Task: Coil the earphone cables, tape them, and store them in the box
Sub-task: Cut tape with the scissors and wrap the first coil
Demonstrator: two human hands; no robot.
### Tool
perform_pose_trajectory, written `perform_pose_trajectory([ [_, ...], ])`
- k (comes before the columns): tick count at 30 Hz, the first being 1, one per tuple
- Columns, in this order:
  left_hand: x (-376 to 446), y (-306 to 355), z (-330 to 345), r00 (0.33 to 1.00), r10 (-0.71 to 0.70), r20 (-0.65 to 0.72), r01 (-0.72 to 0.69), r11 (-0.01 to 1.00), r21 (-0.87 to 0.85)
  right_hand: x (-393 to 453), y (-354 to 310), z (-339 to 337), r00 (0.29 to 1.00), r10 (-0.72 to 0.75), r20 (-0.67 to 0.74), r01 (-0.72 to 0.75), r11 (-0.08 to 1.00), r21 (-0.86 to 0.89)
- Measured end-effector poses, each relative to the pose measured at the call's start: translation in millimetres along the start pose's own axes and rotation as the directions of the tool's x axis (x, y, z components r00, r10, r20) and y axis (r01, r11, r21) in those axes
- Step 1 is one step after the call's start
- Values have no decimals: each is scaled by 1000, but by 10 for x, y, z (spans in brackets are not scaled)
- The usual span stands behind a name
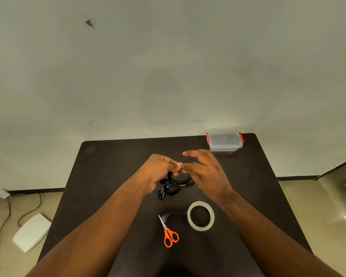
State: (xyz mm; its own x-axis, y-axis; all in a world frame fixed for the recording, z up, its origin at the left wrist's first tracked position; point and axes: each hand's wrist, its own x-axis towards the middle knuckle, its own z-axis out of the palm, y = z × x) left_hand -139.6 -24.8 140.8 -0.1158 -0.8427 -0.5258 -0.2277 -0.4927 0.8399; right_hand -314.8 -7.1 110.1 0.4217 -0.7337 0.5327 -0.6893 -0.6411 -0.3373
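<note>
Black earphone cables point(173, 185) hang in a loose bundle above the middle of the dark table point(112, 156). My left hand point(158, 170) is closed on the top of the bundle. My right hand point(204, 172) meets it from the right, thumb and forefinger pinching a small silvery bit at the top of the bundle, the other fingers spread. A roll of clear tape point(201, 215) lies nearer me, with a loose end trailing left. A clear plastic box point(225, 141) with red clips, lid on, stands at the far right corner.
Orange-handled scissors point(169, 234) lie shut to the left of the tape roll. On the floor to the left are a white flat object point(31, 231) and a dark cord point(5, 218). The table's far edge stands close to a pale wall.
</note>
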Motion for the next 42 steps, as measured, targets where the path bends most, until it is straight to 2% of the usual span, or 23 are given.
perform_pose_trajectory([
  [4,6,-20,103,992,17,-122,-10,998,55,10,-12,14,993,-97,63,101,994,-48],
  [7,1,-17,161,987,7,-163,-2,1000,27,7,-7,8,992,-100,83,102,994,-23],
  [9,1,-17,166,992,5,-127,-4,1000,10,-10,3,-2,994,-56,89,53,998,28],
  [12,-9,26,124,1000,-18,8,18,1000,-7,-33,39,-41,997,22,80,-33,991,130],
  [15,-18,55,90,990,-3,143,7,1000,-26,-47,73,-84,994,93,64,-101,985,138],
  [17,-14,66,92,987,60,146,-64,998,27,-52,87,-97,992,110,58,-117,985,129],
  [19,-20,76,95,976,170,139,-188,973,133,-47,86,-103,981,180,66,-189,963,190],
  [21,-15,59,93,952,268,151,-303,904,302,-28,98,-111,928,355,117,-373,862,342],
  [23,1,23,113,935,333,123,-340,740,581,-12,128,-117,838,490,239,-544,718,434],
  [25,-4,-2,153,912,400,86,-317,558,766,-11,149,-106,777,530,340,-629,651,424],
  [26,1,-23,174,906,416,82,-310,519,797,-14,147,-99,760,536,368,-650,635,418],
  [28,22,-75,201,902,425,79,-309,506,805,-15,128,-93,736,543,404,-677,586,446],
  [31,26,-146,211,884,461,72,-325,498,804,-18,115,-100,684,578,445,-722,451,525],
  [34,4,-181,222,859,509,53,-375,554,743,-32,99,-106,621,623,475,-749,293,594],
  [39,-12,-215,266,836,549,-5,-362,559,746,-17,22,-102,578,669,468,-742,192,642],
  [42,-6,-207,251,817,577,-4,-390,557,733,14,32,-128,519,668,534,-744,46,666],
])
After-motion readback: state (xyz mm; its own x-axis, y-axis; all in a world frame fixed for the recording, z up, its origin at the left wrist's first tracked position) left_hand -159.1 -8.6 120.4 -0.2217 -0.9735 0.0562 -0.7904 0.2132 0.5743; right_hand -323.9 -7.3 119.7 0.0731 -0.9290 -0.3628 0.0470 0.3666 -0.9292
